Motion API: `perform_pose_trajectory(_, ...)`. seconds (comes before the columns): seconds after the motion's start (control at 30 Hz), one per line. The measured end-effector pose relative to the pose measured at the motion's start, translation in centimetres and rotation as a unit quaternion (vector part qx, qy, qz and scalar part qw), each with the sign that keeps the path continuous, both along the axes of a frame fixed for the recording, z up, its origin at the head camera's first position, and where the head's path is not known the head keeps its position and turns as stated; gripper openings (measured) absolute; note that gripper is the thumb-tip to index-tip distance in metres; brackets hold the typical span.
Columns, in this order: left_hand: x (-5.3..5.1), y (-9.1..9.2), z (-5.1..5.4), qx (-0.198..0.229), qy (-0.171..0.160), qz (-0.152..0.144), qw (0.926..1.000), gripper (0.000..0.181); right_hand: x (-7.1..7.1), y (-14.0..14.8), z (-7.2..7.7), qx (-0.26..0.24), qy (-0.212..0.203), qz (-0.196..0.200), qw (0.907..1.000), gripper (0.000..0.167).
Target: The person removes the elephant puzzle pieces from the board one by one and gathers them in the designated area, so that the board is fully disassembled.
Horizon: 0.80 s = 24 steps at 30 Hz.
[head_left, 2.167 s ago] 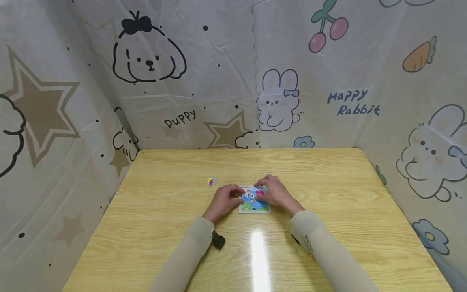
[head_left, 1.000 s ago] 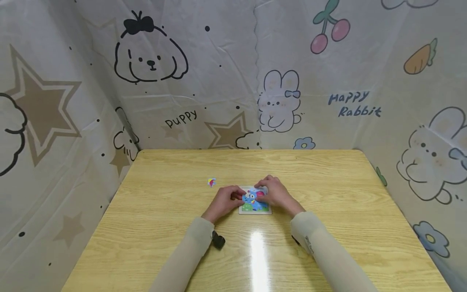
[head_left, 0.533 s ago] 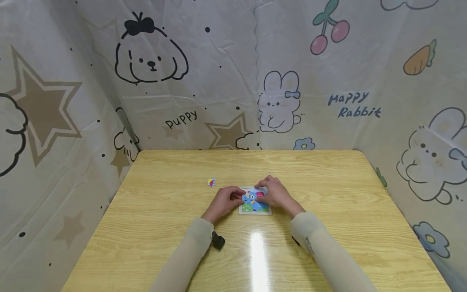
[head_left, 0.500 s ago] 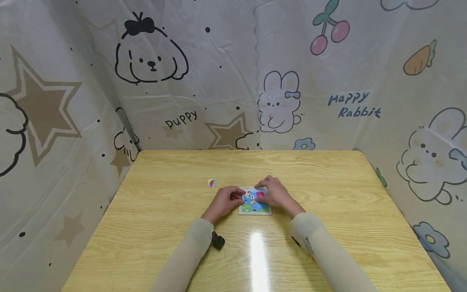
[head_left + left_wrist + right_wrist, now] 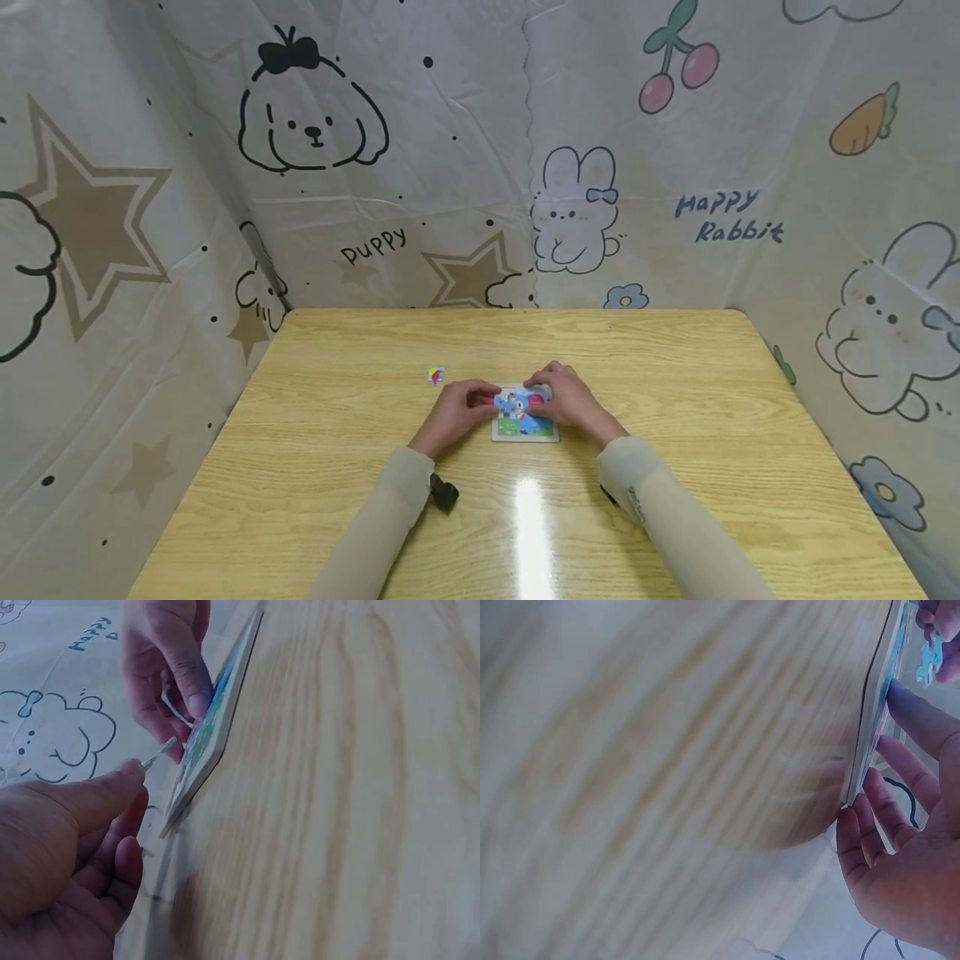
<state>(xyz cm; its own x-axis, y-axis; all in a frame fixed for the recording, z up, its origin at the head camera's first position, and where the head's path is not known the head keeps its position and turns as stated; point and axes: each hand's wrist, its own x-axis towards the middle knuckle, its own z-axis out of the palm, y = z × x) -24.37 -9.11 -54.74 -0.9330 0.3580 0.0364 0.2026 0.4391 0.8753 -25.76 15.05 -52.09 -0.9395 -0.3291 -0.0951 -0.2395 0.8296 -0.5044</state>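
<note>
A small jigsaw puzzle in a pale frame (image 5: 497, 434) lies on the table, its picture a blue animal over green ground. My left hand (image 5: 455, 414) pinches a light blue puzzle piece (image 5: 505, 405) between thumb and fingers, over the puzzle's left part; the right wrist view shows this piece (image 5: 930, 660) raised off the puzzle. In the left wrist view the piece (image 5: 159, 752) is seen edge-on at my left thumb tip. My right hand (image 5: 566, 396) rests its thumb on the puzzle's face, with its fingers at the far and right edge. The fingers partly cover the puzzle's upper right.
Another loose piece (image 5: 436, 376), yellow, pink and blue, lies on the table behind and left of the puzzle. The wooden table (image 5: 637, 350) meets a printed cloth (image 5: 465, 150) at its back and sides. A black device is strapped at the left wrist (image 5: 444, 493).
My left hand has shifted slightly left, with the light blue piece lifted and drawn left from the puzzle's picture. My right hand stays where it was.
</note>
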Motion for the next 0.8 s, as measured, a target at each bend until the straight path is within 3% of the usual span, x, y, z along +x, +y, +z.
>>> perform_pose_trajectory(0.33,-0.6,-1.2,0.5,0.026,0.003,0.026,0.9993,0.028,-0.1,0.0,-0.3,-0.004,-0.006,-0.001,1.0,0.041)
perform_pose_trajectory(0.57,-1.1,-2.9,0.7,0.022,0.011,0.03,0.9993,0.028,0.0,0.0,0.0,-0.001,-0.009,0.0,1.0,0.041)
perform_pose_trajectory(0.8,-1.2,-5.0,1.3,0.044,-0.003,0.058,0.9973,0.03,-0.1,0.0,-0.1,0.002,-0.008,0.0,1.0,0.041)
